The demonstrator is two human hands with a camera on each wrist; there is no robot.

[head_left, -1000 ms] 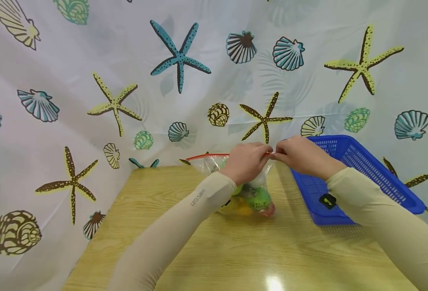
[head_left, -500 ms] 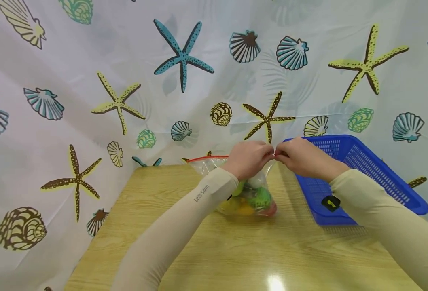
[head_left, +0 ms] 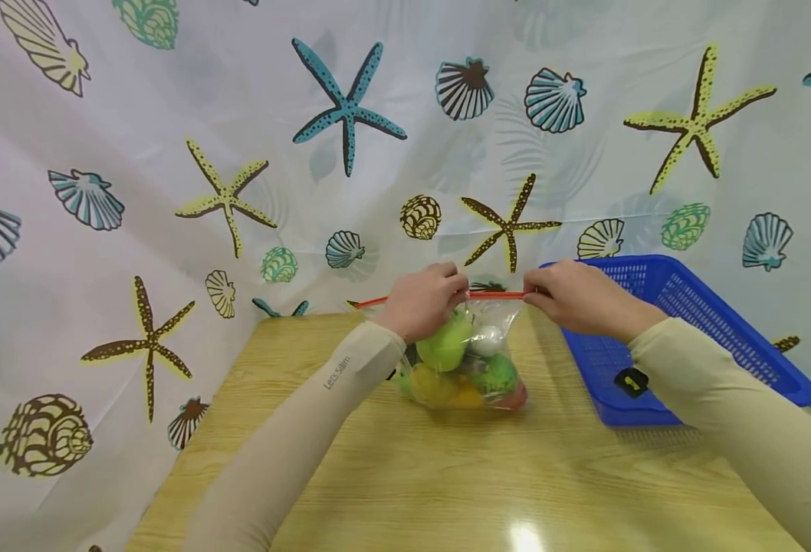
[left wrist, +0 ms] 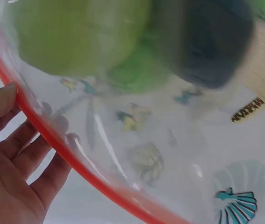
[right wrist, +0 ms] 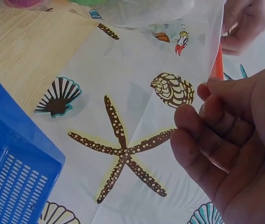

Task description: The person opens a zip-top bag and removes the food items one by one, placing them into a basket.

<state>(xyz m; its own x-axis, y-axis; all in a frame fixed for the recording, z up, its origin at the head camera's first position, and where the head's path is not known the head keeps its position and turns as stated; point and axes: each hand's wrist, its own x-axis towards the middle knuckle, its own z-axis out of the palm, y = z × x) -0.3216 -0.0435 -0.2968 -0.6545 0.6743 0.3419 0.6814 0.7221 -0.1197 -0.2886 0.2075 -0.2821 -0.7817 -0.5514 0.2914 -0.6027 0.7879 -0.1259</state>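
Note:
A clear zip bag (head_left: 505, 318) with a red zip strip (head_left: 495, 295) stands upright on the table. Through its plastic show a green apple-like fruit (head_left: 445, 343), a white round item (head_left: 486, 340), a bumpy green ball-like thing (head_left: 497, 376) and yellow, orange and pinkish items. My left hand (head_left: 426, 301) pinches the strip left of its middle; in the left wrist view its thumb lies over the red edge, fingers behind. With thumb and fingertips my right hand (head_left: 585, 299) pinches the strip's right end. A dark item (left wrist: 214, 44) also shows through the plastic in the left wrist view.
To the right, a blue perforated basket (head_left: 602, 372) sits on the wooden table (head_left: 405, 483), partly behind the right forearm. A white curtain (head_left: 350, 199) printed with starfish and shells hangs behind the table and along its left side.
The left hand has slid leftward along the red strip, away from the right hand, uncovering the strip and the fruit. The right hand keeps its hold at the right end.

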